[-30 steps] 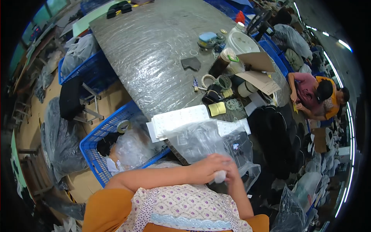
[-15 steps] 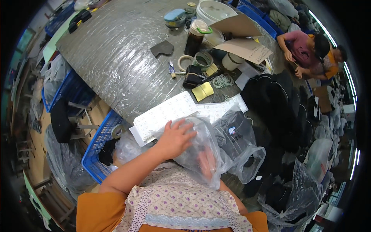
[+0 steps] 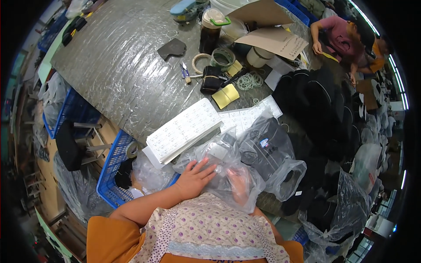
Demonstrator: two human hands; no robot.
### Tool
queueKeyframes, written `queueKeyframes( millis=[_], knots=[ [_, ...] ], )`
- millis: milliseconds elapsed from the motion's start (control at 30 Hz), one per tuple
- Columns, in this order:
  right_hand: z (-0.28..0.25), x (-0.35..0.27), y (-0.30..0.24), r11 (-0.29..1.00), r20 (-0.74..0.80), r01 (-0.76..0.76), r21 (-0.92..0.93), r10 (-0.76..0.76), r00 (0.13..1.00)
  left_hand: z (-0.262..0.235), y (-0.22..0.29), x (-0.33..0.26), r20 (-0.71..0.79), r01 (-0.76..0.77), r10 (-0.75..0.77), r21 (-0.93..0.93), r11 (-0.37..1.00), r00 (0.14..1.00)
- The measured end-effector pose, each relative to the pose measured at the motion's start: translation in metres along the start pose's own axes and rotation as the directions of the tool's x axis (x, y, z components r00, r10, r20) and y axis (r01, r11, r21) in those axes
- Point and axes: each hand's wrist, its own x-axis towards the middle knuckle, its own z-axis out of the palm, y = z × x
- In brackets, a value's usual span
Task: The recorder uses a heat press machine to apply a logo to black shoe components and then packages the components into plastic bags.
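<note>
Orange sleeves (image 3: 115,239), purple-flowered apron (image 3: 210,222) — pale blue lace trim (image 3: 215,250)

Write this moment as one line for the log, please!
left hand: fingers spread on clear plastic bag | right hand: seen through its plastic | bag's right: bagged dark item | beyond: white paper stack

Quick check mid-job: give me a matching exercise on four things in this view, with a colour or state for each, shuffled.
Things:
1. left hand
2. right hand
3. cup
4. notepad

Colours and states:
A. yellow, lying on the table
B. seen through a clear bag
C. upright, with a green handle
D. uncovered, fingers spread

Pairs: 1-D, 2-B, 3-C, 4-A
</note>
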Motion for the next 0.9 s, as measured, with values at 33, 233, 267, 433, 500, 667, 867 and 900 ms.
queueKeyframes(
  millis=[33, 233, 267, 433, 500, 667, 867, 900],
  knots=[
    [0.0, -0.001, 0.0, 0.998, -0.023, 0.021, -0.057, -0.023, 0.999, -0.002, -0.001, -0.001, -0.007, 0.007, -0.007, -0.06, 0.998, 1.0],
    [-0.021, -0.002, 0.033, 0.839, 0.136, 0.338, -0.426, -0.31, 0.941, 0.005, -0.008, -0.005, -0.11, -0.041, 0.024, -0.159, 0.986, 0.994],
    [-0.024, -0.002, 0.037, 0.601, 0.28, 0.545, -0.584, -0.482, 0.83, 0.006, -0.008, -0.006, -0.123, -0.046, 0.026, -0.158, 0.986, 0.992],
    [-0.032, -0.006, 0.056, 0.545, 0.304, 0.556, -0.628, -0.485, 0.82, 0.01, -0.011, -0.008, -0.156, -0.094, 0.069, -0.157, 0.983, 0.985],
    [-0.035, -0.008, 0.061, 0.505, 0.31, 0.55, -0.664, -0.484, 0.818, 0.012, -0.012, -0.009, -0.171, -0.11, 0.083, -0.153, 0.982, 0.982],
    [-0.031, -0.008, 0.035, 0.415, 0.347, 0.566, -0.712, -0.493, 0.798, -0.024, -0.007, 0.008, 0.02, 0.178, -0.186, -0.404, 0.897, 0.982],
    [-0.023, -0.012, 0.017, 0.38, 0.294, 0.5, -0.778, -0.483, 0.825, -0.037, -0.047, 0.085, -0.098, 0.31, -0.501, -0.681, 0.663, 0.86],
    [-0.017, -0.013, 0.01, 0.381, 0.293, 0.5, -0.778, -0.484, 0.825, -0.038, -0.049, 0.089, -0.097, 0.311, -0.502, -0.68, 0.664, 0.86]
  ],
)
